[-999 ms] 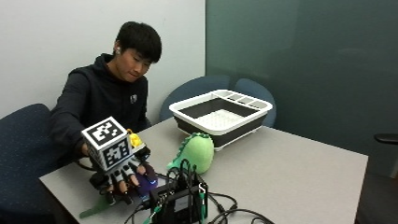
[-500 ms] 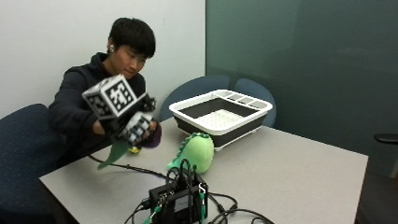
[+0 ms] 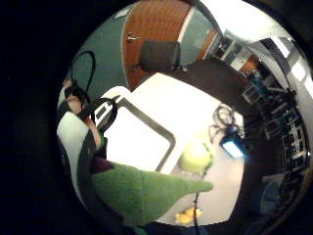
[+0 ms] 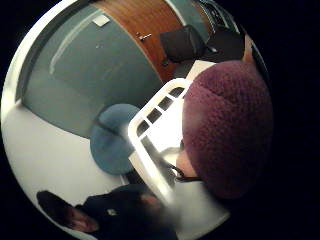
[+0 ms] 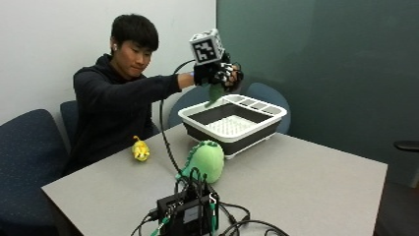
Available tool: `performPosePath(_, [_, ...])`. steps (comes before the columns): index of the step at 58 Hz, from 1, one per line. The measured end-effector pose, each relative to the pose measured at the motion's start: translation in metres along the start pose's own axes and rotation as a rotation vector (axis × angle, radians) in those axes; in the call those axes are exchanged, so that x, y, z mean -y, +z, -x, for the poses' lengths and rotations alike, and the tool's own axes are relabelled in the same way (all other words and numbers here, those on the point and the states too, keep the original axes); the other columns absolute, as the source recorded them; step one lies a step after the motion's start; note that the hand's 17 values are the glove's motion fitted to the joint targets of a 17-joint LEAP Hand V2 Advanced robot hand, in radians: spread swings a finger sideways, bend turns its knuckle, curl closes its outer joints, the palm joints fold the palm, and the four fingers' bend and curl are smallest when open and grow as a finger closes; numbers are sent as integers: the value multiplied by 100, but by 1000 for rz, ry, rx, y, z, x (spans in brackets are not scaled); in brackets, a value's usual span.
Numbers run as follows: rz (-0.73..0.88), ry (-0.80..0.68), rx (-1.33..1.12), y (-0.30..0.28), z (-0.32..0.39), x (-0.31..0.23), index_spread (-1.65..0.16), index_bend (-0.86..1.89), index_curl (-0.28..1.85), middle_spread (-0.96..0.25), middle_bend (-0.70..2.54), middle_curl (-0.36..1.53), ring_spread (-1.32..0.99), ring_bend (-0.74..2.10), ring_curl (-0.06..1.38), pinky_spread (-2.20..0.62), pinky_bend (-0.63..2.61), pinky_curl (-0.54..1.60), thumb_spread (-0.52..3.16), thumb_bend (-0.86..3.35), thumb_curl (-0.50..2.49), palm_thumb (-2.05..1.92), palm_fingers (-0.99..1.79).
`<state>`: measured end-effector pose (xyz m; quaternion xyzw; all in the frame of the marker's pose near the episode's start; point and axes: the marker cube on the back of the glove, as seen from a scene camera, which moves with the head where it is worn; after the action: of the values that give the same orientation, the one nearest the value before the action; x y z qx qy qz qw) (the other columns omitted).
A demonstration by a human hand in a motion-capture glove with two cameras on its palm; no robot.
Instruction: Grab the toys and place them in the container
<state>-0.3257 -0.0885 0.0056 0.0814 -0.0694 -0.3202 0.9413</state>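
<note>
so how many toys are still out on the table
2 on the table: a small yellow toy near the person, and a green plush beside the container. A third, purple and green toy, hangs from the gloved right hand above the container. Others may be hidden.

The gloved hand (image 5: 218, 73) above the container (image 5: 233, 123) covers most of the toy (image 5: 215, 92) it holds; only a green tip shows. The yellow toy (image 5: 140, 149), well left of the container, is too small to identify.

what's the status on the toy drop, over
Gloved right hand gripping purple-and-green knitted toy above white-rimmed container. Green plush dinosaur, small yellow toy on table. Nothing blocking.
</note>
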Motion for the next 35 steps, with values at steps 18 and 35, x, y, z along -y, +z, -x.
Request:
performPosePath(18, [251,172,134,-8,-30,-8,-19,15,25,-2,28,43,-8,59,30,-5,101,44,100,-4,50,-1,-34])
performPosePath(35, [293,192,98,-22,-133,-81,-25,18,27,1,16,36,-2,35,23,3,78,35,126,8,44,18,-14])
